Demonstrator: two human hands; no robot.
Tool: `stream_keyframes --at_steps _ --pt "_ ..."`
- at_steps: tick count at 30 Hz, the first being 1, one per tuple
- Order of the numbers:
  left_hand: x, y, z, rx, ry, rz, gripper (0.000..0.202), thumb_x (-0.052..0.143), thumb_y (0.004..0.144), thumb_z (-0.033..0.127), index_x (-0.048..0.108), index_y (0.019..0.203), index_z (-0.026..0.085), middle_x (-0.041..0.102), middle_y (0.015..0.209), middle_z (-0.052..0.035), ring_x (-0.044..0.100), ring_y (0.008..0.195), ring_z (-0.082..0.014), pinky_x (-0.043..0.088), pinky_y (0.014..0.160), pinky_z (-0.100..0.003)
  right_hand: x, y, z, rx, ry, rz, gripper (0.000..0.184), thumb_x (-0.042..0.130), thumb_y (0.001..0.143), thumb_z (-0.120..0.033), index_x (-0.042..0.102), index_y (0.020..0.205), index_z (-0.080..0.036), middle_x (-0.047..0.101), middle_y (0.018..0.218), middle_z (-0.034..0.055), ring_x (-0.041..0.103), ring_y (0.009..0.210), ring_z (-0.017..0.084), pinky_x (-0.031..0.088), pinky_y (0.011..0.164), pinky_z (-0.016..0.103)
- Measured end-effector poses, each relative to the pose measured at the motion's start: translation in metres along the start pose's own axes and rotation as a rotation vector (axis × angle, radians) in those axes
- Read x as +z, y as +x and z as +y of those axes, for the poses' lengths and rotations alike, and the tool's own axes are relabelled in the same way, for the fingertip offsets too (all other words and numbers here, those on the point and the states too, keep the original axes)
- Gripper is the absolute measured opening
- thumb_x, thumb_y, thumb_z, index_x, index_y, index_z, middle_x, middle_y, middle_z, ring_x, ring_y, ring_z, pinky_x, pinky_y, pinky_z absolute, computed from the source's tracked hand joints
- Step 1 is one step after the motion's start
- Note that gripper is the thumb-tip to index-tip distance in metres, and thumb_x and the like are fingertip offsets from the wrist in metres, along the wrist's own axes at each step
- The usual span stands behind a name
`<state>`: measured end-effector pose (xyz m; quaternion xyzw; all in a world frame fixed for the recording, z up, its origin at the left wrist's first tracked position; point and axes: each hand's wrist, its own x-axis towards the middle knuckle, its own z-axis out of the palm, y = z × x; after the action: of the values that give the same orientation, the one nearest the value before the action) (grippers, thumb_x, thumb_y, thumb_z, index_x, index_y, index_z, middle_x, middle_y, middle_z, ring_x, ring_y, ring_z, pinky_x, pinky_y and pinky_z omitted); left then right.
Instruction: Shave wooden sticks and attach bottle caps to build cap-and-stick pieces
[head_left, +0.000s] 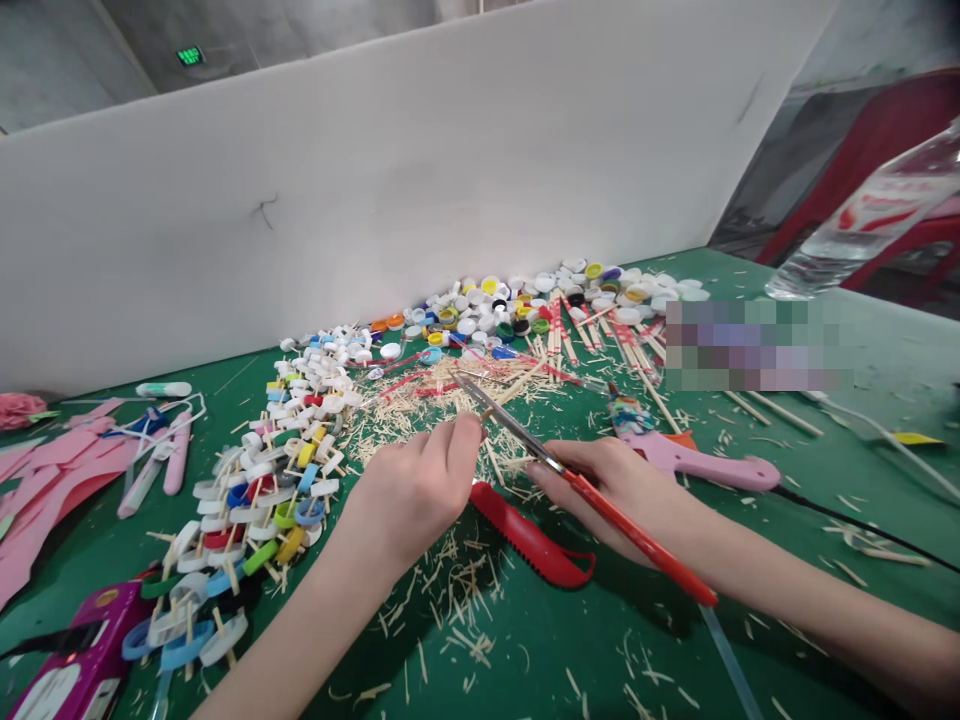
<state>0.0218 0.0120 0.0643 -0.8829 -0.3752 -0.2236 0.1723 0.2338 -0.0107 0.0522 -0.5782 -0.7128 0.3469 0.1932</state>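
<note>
My left hand (424, 475) is closed in a pinch in the middle of the table. The tip of a small wooden stick (488, 411) shows at its fingertips; the rest is hidden. My right hand (600, 485) grips a red-handled blade tool (637, 535), whose long metal blade points up and left, close past the stick. Seen edge-on, it could be a knife or scissors; I cannot tell which. Below and between my hands lies a red tool handle (534, 540) with a toothed edge. Wood shavings (457, 590) cover the green table (630, 650) around them.
Bottle caps (300, 400), many with sticks through them, form a pile on the left and back. A pink glue gun (697, 460) with a black cord lies right. Pink paper (67, 470) and a purple device (82, 650) are left. A white board (420, 190) stands behind; a water bottle (862, 225) is far right.
</note>
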Motion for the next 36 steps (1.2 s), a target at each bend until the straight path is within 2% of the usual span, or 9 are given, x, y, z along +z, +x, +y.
stream_keyframes --at_steps 4,8,15,19,24,26,29,32,36 --pt "0.001 -0.001 0.001 -0.039 -0.113 -0.065 0.031 0.034 0.095 0.015 0.065 0.102 0.013 0.062 0.069 -0.0092 0.047 0.049 -0.0124 0.026 0.042 -0.027 -0.002 -0.003 0.0 0.002 0.0 -0.004 0.043 0.051 0.081 -0.063 0.045 0.069 -0.022 0.044 0.058 -0.0035 0.035 0.051 0.012 0.027 0.048 0.028" --pt "0.001 0.0 0.005 0.029 -0.118 -0.09 0.033 0.034 0.093 0.012 0.064 0.106 0.01 0.064 0.071 -0.011 0.05 0.051 -0.0136 0.028 0.042 -0.027 -0.003 -0.005 -0.002 -0.013 0.03 -0.018 0.036 0.055 0.081 -0.058 0.047 0.079 -0.023 0.053 0.064 -0.0023 0.041 0.054 0.013 0.033 0.049 0.028" --pt "0.005 -0.002 0.005 0.126 -0.054 -0.008 0.032 0.036 0.093 0.01 0.065 0.106 0.008 0.064 0.067 -0.0103 0.052 0.052 -0.0161 0.025 0.044 -0.029 -0.004 -0.005 -0.006 -0.065 -0.115 0.066 0.042 0.049 0.083 -0.057 0.036 0.061 -0.024 0.043 0.051 -0.0031 0.034 0.047 0.012 0.028 0.049 0.031" --pt "0.003 0.001 0.012 0.015 -0.057 0.006 0.028 0.04 0.095 0.016 0.067 0.1 0.014 0.061 0.064 -0.0078 0.049 0.054 -0.0155 0.024 0.047 -0.029 -0.005 -0.004 -0.002 -0.067 -0.143 0.06 0.04 0.05 0.084 -0.055 0.036 0.062 -0.024 0.043 0.052 -0.0036 0.033 0.047 0.012 0.029 0.05 0.031" --pt "0.0 0.003 0.029 -0.141 0.057 0.121 0.025 0.043 0.094 0.014 0.067 0.097 0.021 0.056 0.064 -0.0048 0.046 0.056 -0.0146 0.024 0.049 -0.027 -0.006 -0.003 0.002 -0.073 -0.133 0.044 0.04 0.049 0.086 -0.056 0.038 0.065 -0.023 0.044 0.054 -0.0038 0.033 0.048 0.012 0.028 0.049 0.03" --pt "0.0 0.003 0.032 -0.099 0.133 0.144 0.025 0.043 0.094 0.011 0.067 0.097 0.017 0.057 0.063 -0.0049 0.046 0.054 -0.0137 0.025 0.046 -0.027 -0.008 -0.004 0.0 -0.069 -0.105 0.02 0.04 0.049 0.085 -0.057 0.04 0.067 -0.023 0.047 0.055 -0.0036 0.035 0.049 0.012 0.029 0.049 0.03" --pt "0.001 0.003 0.031 0.064 0.26 0.18 0.024 0.043 0.093 0.007 0.066 0.093 0.011 0.06 0.062 -0.0052 0.049 0.049 -0.0119 0.028 0.041 -0.026 -0.011 -0.008 -0.002 -0.052 -0.05 -0.028 0.039 0.052 0.082 -0.061 0.047 0.076 -0.023 0.055 0.062 -0.0019 0.043 0.052 0.013 0.034 0.05 0.029" --pt "-0.001 0.005 0.027 0.182 0.294 0.2 0.023 0.041 0.091 0.001 0.064 0.092 0.007 0.064 0.064 -0.0052 0.053 0.047 -0.0107 0.033 0.038 -0.024 -0.011 -0.011 -0.004 -0.044 -0.028 -0.022 0.042 0.055 0.079 -0.062 0.053 0.088 -0.021 0.062 0.073 0.0025 0.052 0.059 0.016 0.038 0.053 0.03" --pt "-0.003 0.006 0.021 0.257 0.271 0.188 0.022 0.04 0.09 -0.002 0.06 0.096 0.004 0.067 0.07 -0.0069 0.057 0.047 -0.0115 0.038 0.037 -0.023 -0.01 -0.008 -0.005 -0.076 -0.102 0.026 0.035 0.052 0.083 -0.056 0.055 0.079 -0.021 0.06 0.069 0.0021 0.05 0.058 0.015 0.036 0.054 0.03"
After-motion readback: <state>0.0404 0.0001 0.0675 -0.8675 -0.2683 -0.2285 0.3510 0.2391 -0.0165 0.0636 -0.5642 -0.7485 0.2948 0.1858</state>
